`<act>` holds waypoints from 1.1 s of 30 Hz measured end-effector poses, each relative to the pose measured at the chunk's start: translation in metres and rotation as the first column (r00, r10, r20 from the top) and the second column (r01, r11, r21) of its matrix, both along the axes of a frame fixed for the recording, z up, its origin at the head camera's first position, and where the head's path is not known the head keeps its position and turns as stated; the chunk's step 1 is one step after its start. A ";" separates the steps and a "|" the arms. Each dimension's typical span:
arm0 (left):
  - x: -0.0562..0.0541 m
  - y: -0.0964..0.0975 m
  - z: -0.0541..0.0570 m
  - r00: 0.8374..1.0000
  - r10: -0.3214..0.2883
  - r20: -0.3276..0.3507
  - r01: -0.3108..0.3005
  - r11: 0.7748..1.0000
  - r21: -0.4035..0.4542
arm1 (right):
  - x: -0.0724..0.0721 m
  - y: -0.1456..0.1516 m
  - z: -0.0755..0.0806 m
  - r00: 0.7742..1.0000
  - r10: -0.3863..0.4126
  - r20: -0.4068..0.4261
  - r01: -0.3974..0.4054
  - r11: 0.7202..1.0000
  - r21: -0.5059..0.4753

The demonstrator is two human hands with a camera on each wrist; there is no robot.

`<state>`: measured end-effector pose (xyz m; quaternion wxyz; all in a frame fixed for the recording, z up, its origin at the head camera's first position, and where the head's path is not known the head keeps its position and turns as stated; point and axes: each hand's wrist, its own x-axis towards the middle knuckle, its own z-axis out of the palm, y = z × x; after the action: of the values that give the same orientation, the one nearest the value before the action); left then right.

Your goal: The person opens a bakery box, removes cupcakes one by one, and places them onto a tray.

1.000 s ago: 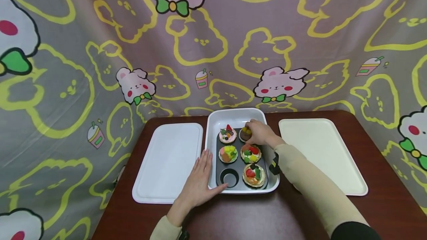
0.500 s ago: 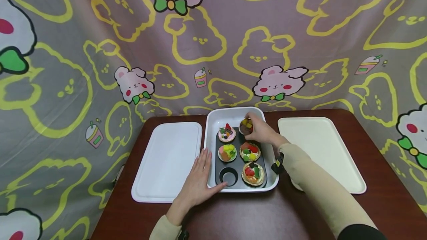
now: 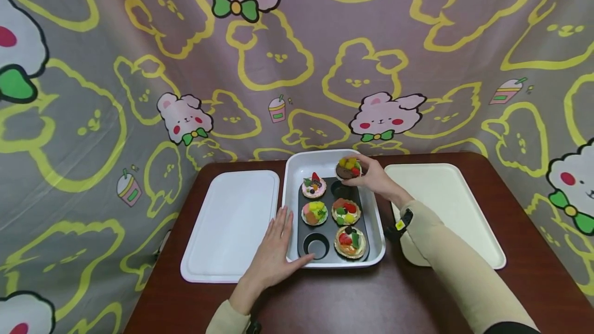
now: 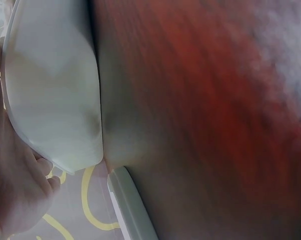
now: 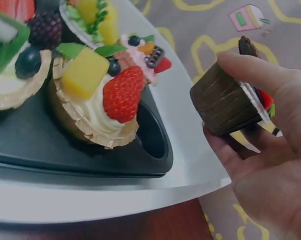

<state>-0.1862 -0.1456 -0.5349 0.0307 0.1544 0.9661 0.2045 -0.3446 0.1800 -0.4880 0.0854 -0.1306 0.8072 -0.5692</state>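
Note:
My right hand (image 3: 375, 178) pinches a chocolate fruit tart (image 3: 347, 170) by its sides, thumb and fingers round the brown fluted case (image 5: 218, 100). It is raised above the back-right cup (image 3: 341, 189) of a dark muffin tin (image 3: 328, 255). The tin sits inside a white deep tray (image 3: 303, 161). Several other fruit tarts stand in the tin, one of them a strawberry tart (image 5: 95, 95); the front-left cup (image 3: 316, 246) shows its bare inside. My left hand (image 3: 273, 252) lies with straight fingers along the deep tray's left rim, thumb over its front edge.
To the left lies a flat white tray (image 3: 232, 226), close beside the deep tray. A cream tray (image 3: 450, 210) lies on the right, partly under the right forearm. All stand on a brown table (image 3: 343, 303) with a patterned cloth (image 3: 297, 76) behind it.
My right hand has lifted the chocolate fruit tart out of the back-right cup, up and slightly to the right, uncovering that cup. The left hand has stayed on the rim.

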 end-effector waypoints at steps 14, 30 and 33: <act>-0.001 0.000 -0.003 1.000 -0.006 -0.018 0.006 1.000 0.008 | 0.015 0.030 0.005 0.993 -0.061 0.102 0.075 0.986 -0.148; -0.002 0.001 -0.004 1.000 0.004 -0.003 -0.004 1.000 -0.005 | 0.027 0.081 -0.007 0.982 -0.124 0.140 0.136 0.988 -0.078; -0.001 0.000 -0.004 1.000 0.005 -0.005 -0.005 1.000 -0.002 | 0.029 0.093 -0.011 0.984 -0.128 0.124 0.139 0.986 -0.087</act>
<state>-0.1876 -0.1452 -0.5386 0.0280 0.1525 0.9668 0.2031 -0.3156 0.2729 -0.4988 0.0881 -0.0463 0.7796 -0.6183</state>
